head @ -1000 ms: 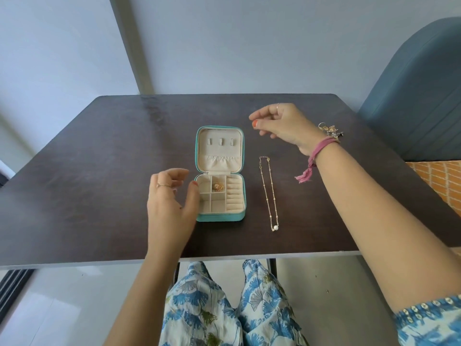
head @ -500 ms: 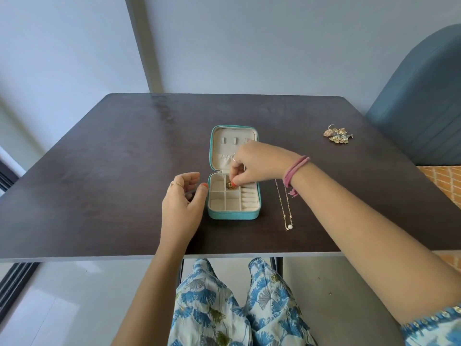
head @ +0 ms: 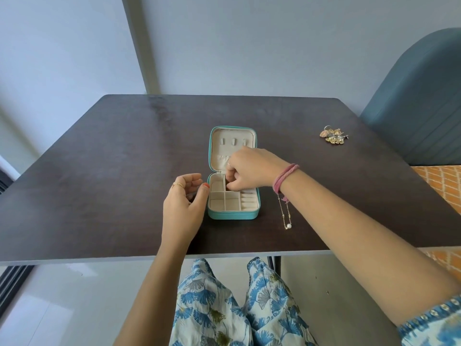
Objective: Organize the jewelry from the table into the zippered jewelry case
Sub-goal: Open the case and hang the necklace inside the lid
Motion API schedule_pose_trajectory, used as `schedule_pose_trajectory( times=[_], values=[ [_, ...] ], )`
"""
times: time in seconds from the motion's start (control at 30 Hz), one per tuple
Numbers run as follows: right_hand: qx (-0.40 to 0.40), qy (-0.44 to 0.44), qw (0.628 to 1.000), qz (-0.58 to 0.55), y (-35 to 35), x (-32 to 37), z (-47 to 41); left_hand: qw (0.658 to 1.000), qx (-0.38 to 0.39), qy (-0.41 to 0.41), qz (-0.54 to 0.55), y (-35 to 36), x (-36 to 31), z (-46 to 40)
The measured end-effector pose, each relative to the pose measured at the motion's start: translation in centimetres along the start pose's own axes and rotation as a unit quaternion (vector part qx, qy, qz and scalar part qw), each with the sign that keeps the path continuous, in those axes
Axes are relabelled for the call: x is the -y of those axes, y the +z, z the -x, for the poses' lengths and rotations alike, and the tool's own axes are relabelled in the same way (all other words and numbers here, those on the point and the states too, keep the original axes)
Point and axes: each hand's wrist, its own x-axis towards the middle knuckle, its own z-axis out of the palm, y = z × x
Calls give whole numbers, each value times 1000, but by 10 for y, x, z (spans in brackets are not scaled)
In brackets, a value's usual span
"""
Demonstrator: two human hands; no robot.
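Note:
A teal zippered jewelry case [head: 233, 216] lies open mid-table, its cream lid [head: 233, 143] folded back flat. My right hand [head: 252, 171] reaches over the tray, its curled fingertips pinching down into the upper middle compartment on a small gold earring, which the fingers almost hide. My left hand [head: 182, 208] sits at the case's left side with loosely curled fingers holding nothing, the thumb tip against the case wall. A thin gold necklace [head: 287, 216] with a pearl lies right of the case, partly under my right wrist. A pile of gold earrings [head: 333, 137] lies at the far right.
The dark wooden table [head: 112, 171] has its near edge just above my lap. A blue upholstered chair [head: 419, 96] stands past the table's right side. A pink thread band is tied around my right wrist.
My right hand came from above the table beside the lid down into the case's upper compartment, and its fingers stay there. My left hand stayed beside the case.

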Motion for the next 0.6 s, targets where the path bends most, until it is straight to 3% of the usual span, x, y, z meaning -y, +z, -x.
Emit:
schedule_pose_trajectory(
  times=[0.23,0.33,0.47,0.6],
  values=[
    [34,31,987,-153,-13,-6,3,997,-64,0,34,-4,-7,2],
    [24,74,965,-251,-24,-13,6,998,-49,4,36,-7,-18,5],
    [5,128,905,-405,-39,-16,11,986,86,-44,138,-6,-45,3],
    [9,132,875,-466,-56,-12,21,922,224,-152,279,4,-71,4]
  ],
)
